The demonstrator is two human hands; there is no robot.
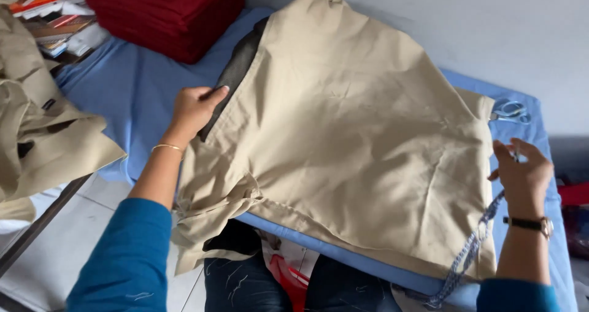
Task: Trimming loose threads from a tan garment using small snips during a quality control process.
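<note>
The tan garment (356, 140) is soft matt cloth with wrinkles. The blue sheet (135, 85) on the counter is smooth cloth.

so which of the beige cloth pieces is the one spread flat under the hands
The large beige garment in the middle of the blue table, with the left hand on its dark edge. The other beige cloth lies crumpled at the far left, untouched.
</note>
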